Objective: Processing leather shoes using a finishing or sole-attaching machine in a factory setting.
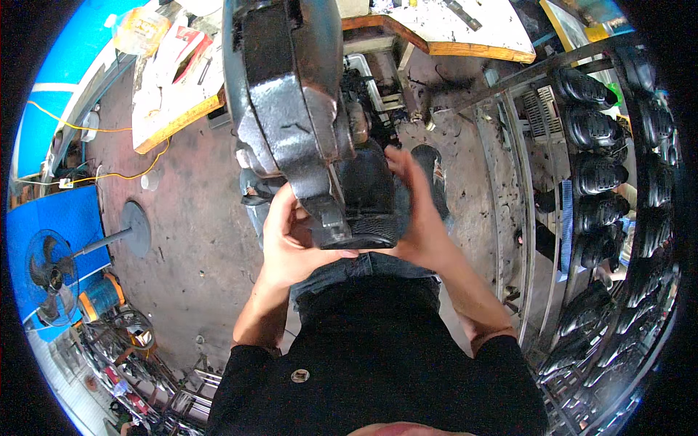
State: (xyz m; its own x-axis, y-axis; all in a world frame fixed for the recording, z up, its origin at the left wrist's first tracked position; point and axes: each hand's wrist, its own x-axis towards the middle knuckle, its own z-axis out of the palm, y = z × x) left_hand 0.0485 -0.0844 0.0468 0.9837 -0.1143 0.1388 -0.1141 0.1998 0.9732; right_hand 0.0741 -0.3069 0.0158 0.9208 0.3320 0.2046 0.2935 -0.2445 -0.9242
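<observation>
A black shoe [367, 200] with a ribbed sole sits under the foot of a heavy dark metal press machine [287, 109] in front of me. My left hand [291, 240] grips the near end of the shoe at the sole, thumb across its edge. My right hand [414, 211] lies flat against the shoe's right side, fingers pointing up and away. The upper part of the shoe is hidden behind the machine arm.
A metal rack [542, 240] on the right holds several black shoes [596, 174]. A wooden workbench [465, 40] with tools stands at the back. A standing fan [51, 272] is at the left, on a stained concrete floor [196, 247].
</observation>
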